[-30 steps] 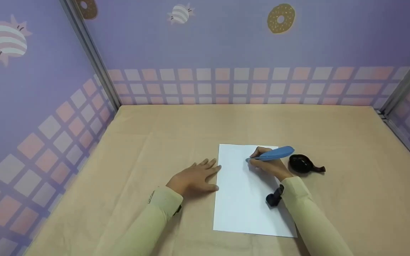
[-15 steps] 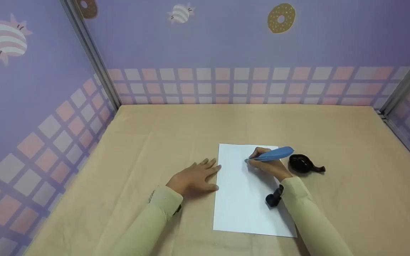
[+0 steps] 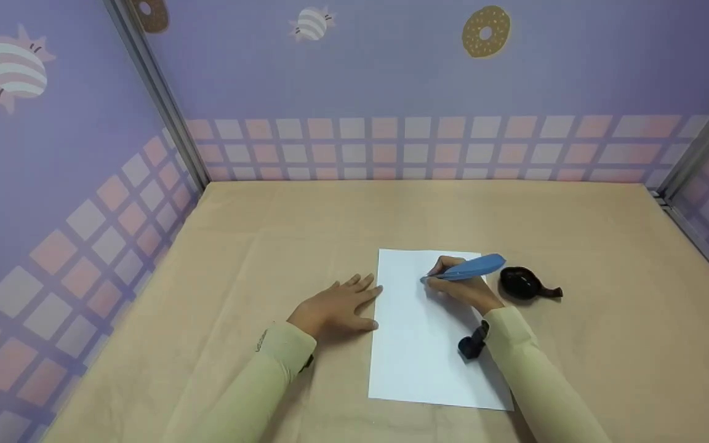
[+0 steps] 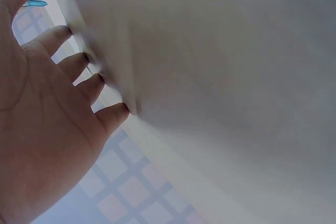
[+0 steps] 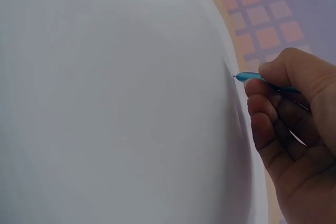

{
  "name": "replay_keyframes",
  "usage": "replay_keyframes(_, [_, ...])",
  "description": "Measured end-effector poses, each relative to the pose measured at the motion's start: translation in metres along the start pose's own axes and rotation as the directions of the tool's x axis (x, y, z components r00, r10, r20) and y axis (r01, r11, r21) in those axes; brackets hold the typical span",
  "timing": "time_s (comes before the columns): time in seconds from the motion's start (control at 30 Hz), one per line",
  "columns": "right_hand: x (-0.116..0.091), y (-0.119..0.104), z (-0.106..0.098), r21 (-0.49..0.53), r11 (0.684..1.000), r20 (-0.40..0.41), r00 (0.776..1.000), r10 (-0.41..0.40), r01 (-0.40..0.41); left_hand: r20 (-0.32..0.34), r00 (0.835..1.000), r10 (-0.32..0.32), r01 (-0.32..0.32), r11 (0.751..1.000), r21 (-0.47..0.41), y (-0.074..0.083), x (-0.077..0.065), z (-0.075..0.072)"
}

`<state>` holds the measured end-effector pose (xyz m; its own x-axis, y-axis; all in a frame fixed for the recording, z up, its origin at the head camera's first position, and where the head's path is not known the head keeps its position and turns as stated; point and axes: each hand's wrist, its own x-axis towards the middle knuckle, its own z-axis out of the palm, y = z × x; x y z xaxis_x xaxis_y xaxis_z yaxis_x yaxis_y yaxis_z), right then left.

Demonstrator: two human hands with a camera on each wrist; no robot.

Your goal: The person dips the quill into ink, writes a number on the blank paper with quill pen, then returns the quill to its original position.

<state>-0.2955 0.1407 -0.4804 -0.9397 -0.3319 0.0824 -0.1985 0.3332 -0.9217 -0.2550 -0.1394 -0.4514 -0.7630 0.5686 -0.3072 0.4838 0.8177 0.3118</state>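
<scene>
My right hand [image 3: 462,289] pinches a blue feather pen [image 3: 474,266] between thumb and fingers, over the upper part of a white sheet of paper [image 3: 416,351]. The feather end points up to the right, away from the tip. In the right wrist view the pen's turquoise barrel [image 5: 248,76] shows, its fine point right at the paper. My left hand [image 3: 336,309] lies with fingers spread, fingertips and thumb along the sheet's left edge. In the left wrist view its fingertips [image 4: 116,115] press down there. No marks show on the sheet.
A small glossy black dish with a short handle [image 3: 519,283] stands right of the paper, close to my right hand. Beige cloth [image 3: 293,227] covers the table. Patterned walls [image 3: 354,74] bound the back and sides. A black wrist camera [image 3: 471,346] hangs over the sheet.
My right hand and the feather pen have slid slightly left and a little toward me over the paper. The left hand, the sheet and the black dish have stayed put.
</scene>
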Motion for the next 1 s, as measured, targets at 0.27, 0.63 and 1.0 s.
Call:
replay_keyframes(0.27, [0.0006, 0.0012, 0.0006, 0.014, 0.999, 0.02, 0.998, -0.052, 0.052, 0.0, 1.0, -0.002, 0.002, 1.0, -0.004, 0.0, 0.0004, 0.0004])
replay_keyframes(0.63, [-0.0025, -0.0054, 0.0012, 0.023, 0.998, 0.058, 0.996, -0.066, 0.065, 0.005, 1.0, -0.016, 0.016, 1.0, 0.002, 0.0005, 0.0009, 0.0007])
replay_keyframes(1.0, [0.0, -0.0021, 0.005, 0.022, 0.997, 0.072, 0.995, -0.07, 0.068, 0.001, 1.0, -0.013, 0.013, 1.0, -0.006, 0.0007, -0.0015, 0.0008])
